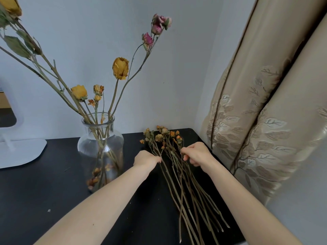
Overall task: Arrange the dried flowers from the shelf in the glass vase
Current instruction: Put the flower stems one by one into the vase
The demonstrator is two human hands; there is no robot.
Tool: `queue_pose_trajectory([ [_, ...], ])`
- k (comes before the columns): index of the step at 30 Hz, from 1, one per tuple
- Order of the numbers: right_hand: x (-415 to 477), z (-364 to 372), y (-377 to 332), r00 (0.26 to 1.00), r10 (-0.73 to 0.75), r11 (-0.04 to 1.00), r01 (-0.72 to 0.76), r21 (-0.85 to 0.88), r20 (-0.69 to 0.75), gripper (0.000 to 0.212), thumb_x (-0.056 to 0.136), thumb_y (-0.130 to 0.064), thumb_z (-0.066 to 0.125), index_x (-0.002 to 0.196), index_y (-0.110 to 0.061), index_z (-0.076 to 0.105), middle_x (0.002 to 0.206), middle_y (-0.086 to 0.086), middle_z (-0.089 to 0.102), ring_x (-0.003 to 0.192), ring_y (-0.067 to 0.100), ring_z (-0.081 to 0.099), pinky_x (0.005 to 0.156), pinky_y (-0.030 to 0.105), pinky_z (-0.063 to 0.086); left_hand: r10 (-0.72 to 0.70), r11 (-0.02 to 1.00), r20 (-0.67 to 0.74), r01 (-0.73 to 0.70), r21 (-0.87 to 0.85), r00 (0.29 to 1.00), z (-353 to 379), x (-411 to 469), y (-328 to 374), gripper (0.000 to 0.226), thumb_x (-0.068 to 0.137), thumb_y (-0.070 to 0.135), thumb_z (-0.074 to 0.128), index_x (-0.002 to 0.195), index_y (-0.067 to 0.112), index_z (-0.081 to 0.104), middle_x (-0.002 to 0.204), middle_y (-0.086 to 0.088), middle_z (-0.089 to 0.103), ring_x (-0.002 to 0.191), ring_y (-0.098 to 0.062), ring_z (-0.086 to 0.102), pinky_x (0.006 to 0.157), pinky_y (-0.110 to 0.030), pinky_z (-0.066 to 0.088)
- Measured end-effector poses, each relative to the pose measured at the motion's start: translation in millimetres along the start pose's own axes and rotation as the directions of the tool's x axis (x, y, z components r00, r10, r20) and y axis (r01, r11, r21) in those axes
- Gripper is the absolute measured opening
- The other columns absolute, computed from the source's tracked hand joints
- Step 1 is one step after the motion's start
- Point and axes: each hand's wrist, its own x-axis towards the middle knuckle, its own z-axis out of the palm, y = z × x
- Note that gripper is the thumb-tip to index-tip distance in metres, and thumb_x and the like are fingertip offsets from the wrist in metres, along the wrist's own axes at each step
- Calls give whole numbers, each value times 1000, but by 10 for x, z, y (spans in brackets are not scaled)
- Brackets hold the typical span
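A clear glass vase (100,147) stands on the black shelf top (44,188) left of centre. It holds several dried flowers: yellow roses (120,68) and pink buds (160,25) on long stems. A bundle of dried orange flowers (178,174) lies flat to the right, heads toward the wall. My left hand (146,159) pinches stems at the bundle's left side. My right hand (196,153) grips stems at its right side, just below the flower heads.
A white stand base (19,152) sits at the far left on the shelf top. A beige embroidered curtain (265,121) hangs close on the right. The wall corner lies right behind the bundle.
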Motion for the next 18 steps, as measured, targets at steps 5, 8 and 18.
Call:
queue_pose_trajectory([
  [5, 25, -65, 5, 1000, 23, 999, -23, 28, -8, 29, 86, -14, 56, 59, -7, 61, 41, -2, 49, 26, 6, 30, 31, 15, 25, 46, 991, -28, -42, 127, 999, -13, 33, -134, 19, 82, 19, 67, 95, 5, 68, 96, -9, 64, 87, -24, 59, 80, -34, 50],
  [8, 33, -123, 28, 999, 30, 995, -27, 98, -22, 24, 87, -11, 56, 63, -5, 61, 40, -3, 52, 25, 5, 30, 30, 14, 23, 130, 962, -63, -110, 249, 989, 0, -6, -200, 19, 84, 20, 64, 101, 12, 62, 103, -6, 61, 95, -23, 57, 80, -32, 47],
  [18, 50, -344, 107, 995, 53, 985, -37, 171, -88, 15, 85, -10, 58, 73, -4, 64, 51, 1, 56, 27, 5, 32, 30, 13, 23, 346, 753, -67, -234, 616, 936, 242, -236, -73, 33, 84, 46, 60, 70, 17, 63, 64, 4, 58, 61, -17, 56, 58, -27, 44],
])
